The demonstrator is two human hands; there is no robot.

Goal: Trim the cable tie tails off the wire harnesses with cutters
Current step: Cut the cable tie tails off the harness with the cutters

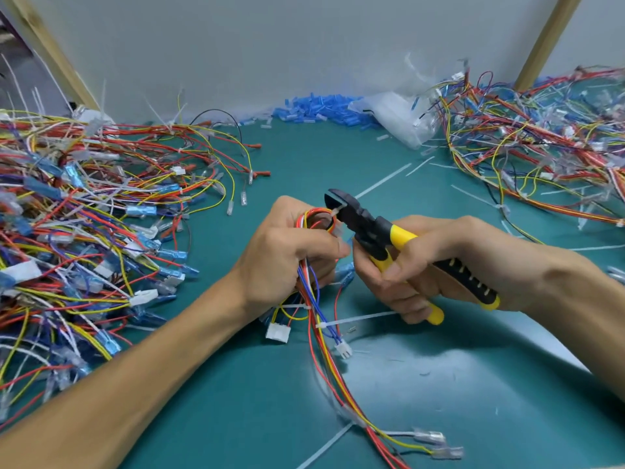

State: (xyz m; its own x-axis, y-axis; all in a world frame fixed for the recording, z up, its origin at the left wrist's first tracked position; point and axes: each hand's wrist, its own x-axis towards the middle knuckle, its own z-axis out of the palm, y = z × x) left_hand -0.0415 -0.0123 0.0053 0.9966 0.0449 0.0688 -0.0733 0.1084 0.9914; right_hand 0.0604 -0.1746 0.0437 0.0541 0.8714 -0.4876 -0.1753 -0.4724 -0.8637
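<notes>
Teal mat (304, 154) under harness piles (84, 214), grey wall (270, 45).

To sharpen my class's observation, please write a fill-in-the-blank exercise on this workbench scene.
1. The right hand grips cutters whose handles are black and ____.
2. Their blades sit on a cable tie tail whose colour is ____.
3. The left hand holds the wire harness; the terminals heaped by the back wall are ____.

Missing words: yellow; white; blue.
</notes>
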